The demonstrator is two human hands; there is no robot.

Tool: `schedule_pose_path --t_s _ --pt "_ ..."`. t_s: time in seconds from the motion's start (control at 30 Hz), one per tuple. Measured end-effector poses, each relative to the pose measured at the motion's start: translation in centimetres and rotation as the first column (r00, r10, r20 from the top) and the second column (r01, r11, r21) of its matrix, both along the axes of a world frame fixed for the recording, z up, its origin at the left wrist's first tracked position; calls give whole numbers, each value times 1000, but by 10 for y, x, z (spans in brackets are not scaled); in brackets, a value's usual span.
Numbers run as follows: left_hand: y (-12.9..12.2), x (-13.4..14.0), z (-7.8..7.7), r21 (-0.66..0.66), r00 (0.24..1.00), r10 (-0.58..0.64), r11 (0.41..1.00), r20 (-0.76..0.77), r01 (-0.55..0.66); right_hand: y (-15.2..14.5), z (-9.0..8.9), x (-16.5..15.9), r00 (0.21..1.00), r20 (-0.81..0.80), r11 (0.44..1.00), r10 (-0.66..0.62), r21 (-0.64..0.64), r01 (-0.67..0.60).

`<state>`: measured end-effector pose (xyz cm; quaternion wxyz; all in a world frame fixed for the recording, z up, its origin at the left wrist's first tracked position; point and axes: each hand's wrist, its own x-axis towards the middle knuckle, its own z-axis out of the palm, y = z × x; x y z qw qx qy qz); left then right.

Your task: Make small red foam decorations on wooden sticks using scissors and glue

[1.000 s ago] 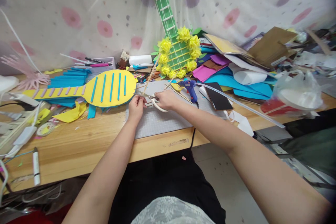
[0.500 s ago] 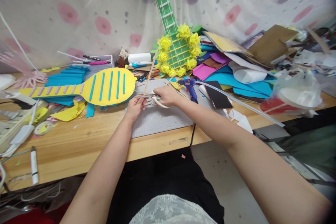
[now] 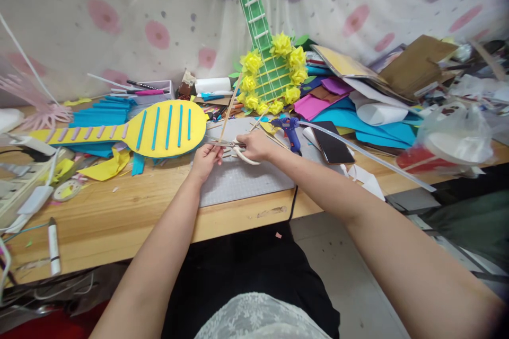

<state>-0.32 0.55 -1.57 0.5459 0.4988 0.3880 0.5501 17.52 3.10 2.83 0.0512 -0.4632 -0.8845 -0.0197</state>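
Observation:
My left hand pinches the lower end of a thin wooden stick, which rises up and to the right. My right hand grips the white handles of a pair of scissors. Their blades point left and meet the stick just above my left fingertips; whether they are fully closed on it I cannot tell. Below both hands lies a grey cutting mat. Left of them is a yellow paper instrument shape with blue strips. Behind stands a green paper guitar ringed with yellow flowers.
A blue glue gun with a long clear glue stick and a black phone lie to the right. Coloured sheets are piled behind them. A bagged cup stands far right. A white marker lies front left.
The view has shifted slightly. Both hands keep nearly the same place, with the scissors still at the wooden stick.

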Motion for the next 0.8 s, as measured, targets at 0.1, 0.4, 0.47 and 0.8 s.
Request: schedule_pose_path --t_s 0.1,0.4,0.47,0.8 --pt "-1 0 1 3 1000 -4 1000 17 4 1 -2 1 1000 -3 1000 1 10 -1" --pt "-5 3 9 -93 985 -54 993 166 71 5 -8 7 996 -56 997 73 15 -72" --pt "-5 3 10 -98 982 -36 994 185 54 4 -5 5 997 -41 998 64 3 -64" --pt "-1 1 1 14 995 42 999 89 -43 -3 -3 -4 998 -44 998 44 35 -42"
